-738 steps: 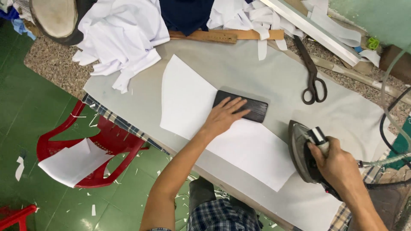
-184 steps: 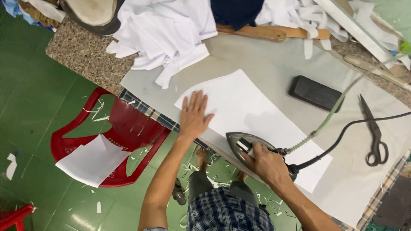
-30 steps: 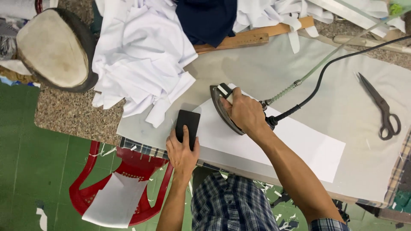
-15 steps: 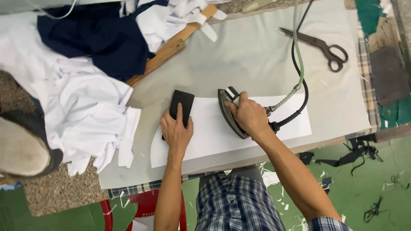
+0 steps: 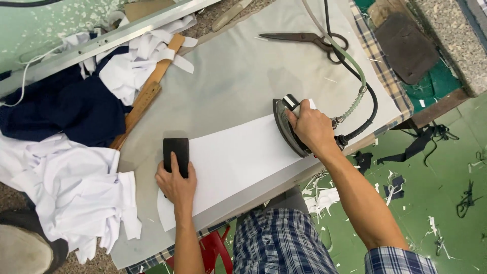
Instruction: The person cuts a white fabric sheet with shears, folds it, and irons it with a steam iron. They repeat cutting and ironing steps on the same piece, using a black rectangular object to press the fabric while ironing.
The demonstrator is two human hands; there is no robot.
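Note:
A long white fabric piece (image 5: 238, 157) lies flat on the grey padded ironing table (image 5: 238, 76). My left hand (image 5: 176, 183) presses a black rectangular weight block (image 5: 176, 150) onto the fabric's left end. My right hand (image 5: 312, 127) grips the handle of a dark steam iron (image 5: 285, 119), which rests on the fabric's right end. A green hose and black cord (image 5: 357, 91) run from the iron toward the table's back.
Large scissors (image 5: 304, 38) lie at the back right. A wooden ruler (image 5: 147, 94) rests by a pile of white and navy cloth (image 5: 66, 127) on the left. A dark pad (image 5: 403, 45) sits at the right edge. Fabric scraps litter the green floor (image 5: 436, 193).
The iron has slid right along the fabric, away from the weight block. My left hand stays on the block. The camera view has rotated and shifted right.

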